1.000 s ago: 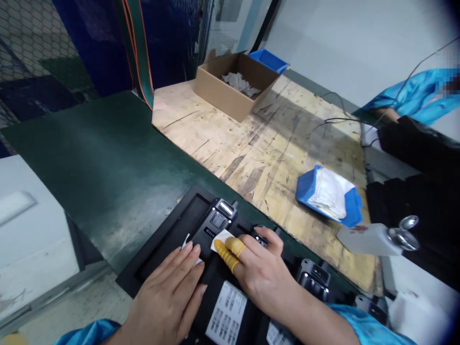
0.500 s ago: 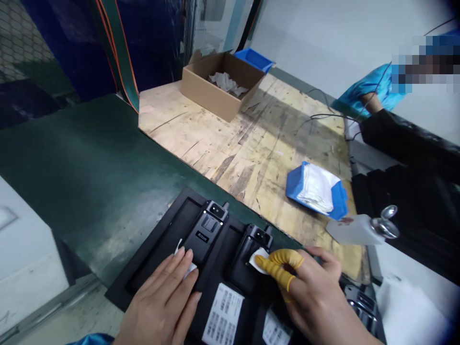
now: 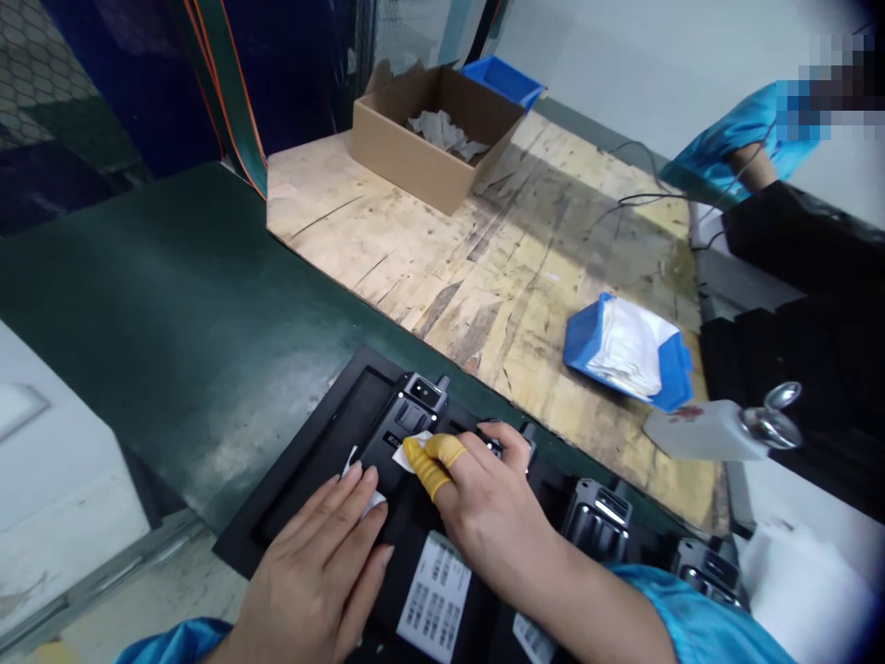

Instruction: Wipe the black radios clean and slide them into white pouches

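A black handheld radio or rugged phone with a stub antenna, the Riton device [image 3: 416, 397], lies back-up in a black foam tray [image 3: 304, 443]. My left hand [image 3: 311, 553] rests flat over its lower end, fingers stretched out, with a bit of white wipe [image 3: 373, 503] under them. My right hand [image 3: 484, 498], with yellow finger cots on two fingers, pinches a folded white wipe [image 3: 407, 458] against the device's back, partly over the lettering. Behind that hand a second device [image 3: 529, 443] is mostly hidden. A third device [image 3: 601, 512] sits to its right.
Barcode label sheets [image 3: 435, 595] lie on the tray. On the wooden board [image 3: 387, 249] stand a cardboard box [image 3: 407, 157] with crumpled paper and a blue bin [image 3: 584, 337] of white wipes. A pump bottle [image 3: 705, 431] is at right. A co-worker's blue sleeve [image 3: 719, 138] shows behind.
My right hand has moved left with the white wipe, from the second device to the Riton one. My left hand stays on the device. The view has shifted slightly.
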`<state>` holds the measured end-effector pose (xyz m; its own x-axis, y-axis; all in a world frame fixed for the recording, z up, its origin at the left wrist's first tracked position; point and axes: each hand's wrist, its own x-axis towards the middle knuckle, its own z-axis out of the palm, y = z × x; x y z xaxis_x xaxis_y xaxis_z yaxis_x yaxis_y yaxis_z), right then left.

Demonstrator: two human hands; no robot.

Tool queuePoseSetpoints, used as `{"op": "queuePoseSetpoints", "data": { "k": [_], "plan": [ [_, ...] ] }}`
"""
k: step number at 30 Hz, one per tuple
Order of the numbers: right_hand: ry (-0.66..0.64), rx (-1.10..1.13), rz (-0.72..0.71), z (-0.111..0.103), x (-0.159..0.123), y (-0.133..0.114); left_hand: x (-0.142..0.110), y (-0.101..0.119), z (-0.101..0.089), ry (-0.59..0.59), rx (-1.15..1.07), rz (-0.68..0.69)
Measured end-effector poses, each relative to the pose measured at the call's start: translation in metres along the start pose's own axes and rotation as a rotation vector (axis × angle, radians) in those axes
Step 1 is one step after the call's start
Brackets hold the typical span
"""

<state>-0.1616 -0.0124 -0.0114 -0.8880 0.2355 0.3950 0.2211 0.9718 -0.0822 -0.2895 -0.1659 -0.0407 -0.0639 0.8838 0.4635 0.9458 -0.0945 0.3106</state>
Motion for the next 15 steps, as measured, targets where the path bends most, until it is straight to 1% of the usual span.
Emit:
{"op": "queuePoseSetpoints", "data": {
  "k": [5,8,10,13,15],
  "plan": [
    [-0.042,0.03,0.014,0.004,-0.011,-0.007,0.0,0.0,0.001,0.001,-0.011,-0.019],
    [-0.064,0.098,0.011,-0.001,-0.02,-0.014,-0.001,0.0,0.001,0.021,-0.006,-0.013],
    [-0.038,0.157,0.054,-0.006,-0.029,-0.018,-0.002,0.0,0.0,0.022,-0.007,-0.01],
    [0.062,0.215,0.165,-0.017,-0.058,-0.024,-0.002,0.001,-0.001,0.022,-0.015,-0.017],
    [0.072,0.204,0.249,-0.023,-0.086,-0.028,-0.002,0.003,-0.002,0.025,-0.015,-0.025]
  ]
}}
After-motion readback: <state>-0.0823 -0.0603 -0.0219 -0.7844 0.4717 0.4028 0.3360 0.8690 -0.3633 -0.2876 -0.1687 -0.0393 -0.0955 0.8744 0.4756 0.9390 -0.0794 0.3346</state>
